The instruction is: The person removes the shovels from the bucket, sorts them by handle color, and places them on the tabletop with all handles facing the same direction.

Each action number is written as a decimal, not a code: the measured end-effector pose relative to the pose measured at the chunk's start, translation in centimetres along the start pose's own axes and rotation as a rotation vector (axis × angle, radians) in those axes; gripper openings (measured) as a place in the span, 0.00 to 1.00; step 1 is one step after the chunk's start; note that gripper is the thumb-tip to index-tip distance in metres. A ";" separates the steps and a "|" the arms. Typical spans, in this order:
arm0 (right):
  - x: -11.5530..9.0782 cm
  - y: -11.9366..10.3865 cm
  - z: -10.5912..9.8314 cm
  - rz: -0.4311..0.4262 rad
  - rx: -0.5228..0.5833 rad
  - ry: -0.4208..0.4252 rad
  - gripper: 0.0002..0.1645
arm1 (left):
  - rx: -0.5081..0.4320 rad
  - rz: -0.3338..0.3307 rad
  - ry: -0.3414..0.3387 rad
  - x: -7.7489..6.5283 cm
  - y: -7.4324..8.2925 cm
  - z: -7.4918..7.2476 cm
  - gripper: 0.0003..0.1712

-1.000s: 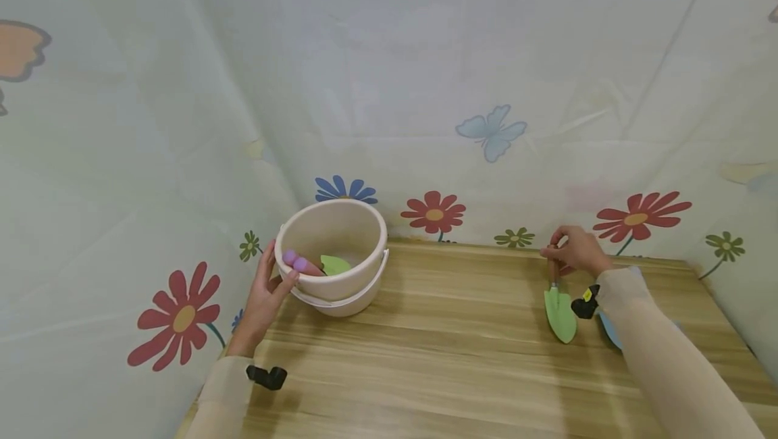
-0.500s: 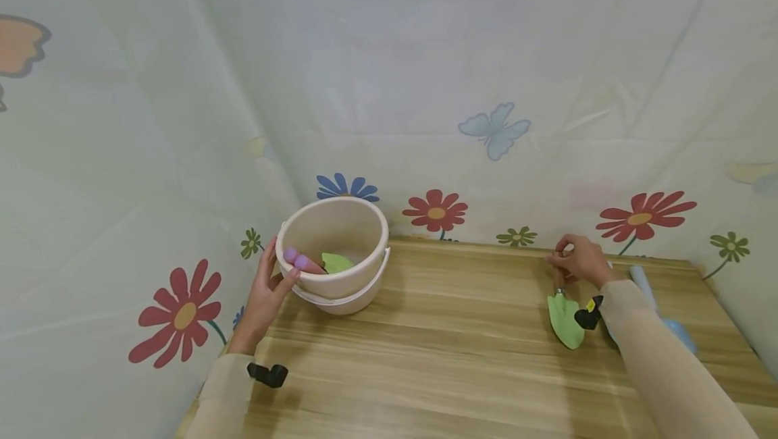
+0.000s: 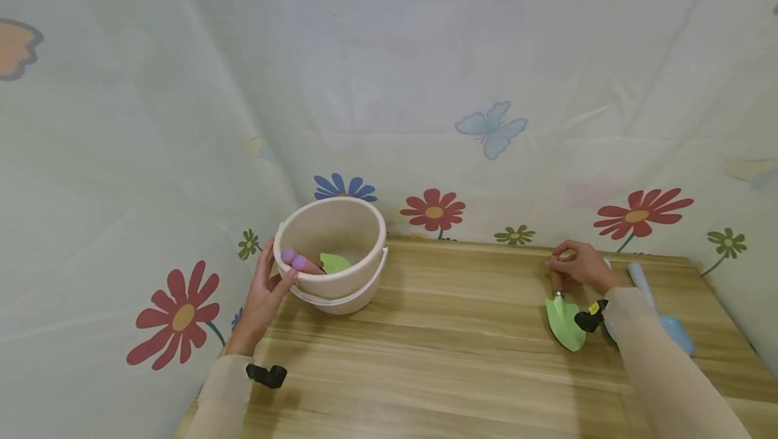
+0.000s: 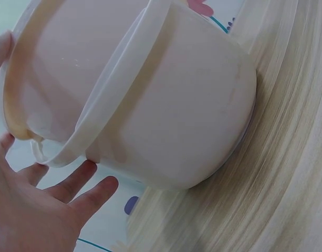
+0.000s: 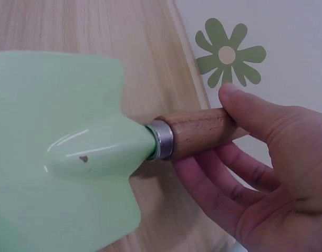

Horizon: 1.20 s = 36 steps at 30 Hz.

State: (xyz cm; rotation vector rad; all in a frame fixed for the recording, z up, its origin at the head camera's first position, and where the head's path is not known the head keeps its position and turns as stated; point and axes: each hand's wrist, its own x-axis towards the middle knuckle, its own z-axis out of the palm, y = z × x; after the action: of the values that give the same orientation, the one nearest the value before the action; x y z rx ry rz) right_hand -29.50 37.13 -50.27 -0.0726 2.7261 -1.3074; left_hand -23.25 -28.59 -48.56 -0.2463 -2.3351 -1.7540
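A cream bucket (image 3: 340,283) with a handle stands at the back left of the table, holding two pink handles with purple ends (image 3: 300,263) and a green blade (image 3: 334,263). My left hand (image 3: 265,297) rests against its near-left side, thumb at the rim; the left wrist view shows spread fingers (image 4: 92,199) touching the outside below the rim. At the right, a trowel with a light green blade (image 3: 565,324) and a brown wooden handle (image 5: 203,131) is pinched by that handle between the thumb and fingers of my right hand (image 3: 586,267).
Blue tools lie beside and partly under my right forearm, one with a pale blue handle (image 3: 641,283) and a rounded blue head (image 3: 677,336). A flower-printed sheet (image 3: 425,88) rises behind and to the left of the wooden table (image 3: 450,331).
My right hand and the trowel have shifted slightly right and toward me, and more of the blue tools shows by the forearm. My left hand stays at the bucket.
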 end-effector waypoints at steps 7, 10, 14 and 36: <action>-0.1 0.8 0.6 -0.010 0.020 0.034 0.24 | 0.001 0.007 0.003 0.0 0.2 0.1 0.46; -0.2 1.3 0.9 0.000 0.095 0.016 0.25 | 0.001 0.004 0.000 0.0 0.2 0.1 0.46; -0.1 2.0 1.0 0.021 0.171 0.006 0.26 | -0.001 0.003 0.000 -0.1 0.4 0.2 0.46; 0.9 2.1 1.8 0.031 0.193 0.025 0.26 | -0.013 0.001 -0.008 -0.1 0.4 0.1 0.46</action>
State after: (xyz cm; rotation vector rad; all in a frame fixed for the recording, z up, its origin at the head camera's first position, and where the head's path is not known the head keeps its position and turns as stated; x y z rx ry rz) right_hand -30.18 36.91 -53.11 0.0043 2.5947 -1.5641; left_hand -23.10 -28.40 -48.22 -0.2573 -2.3300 -1.7711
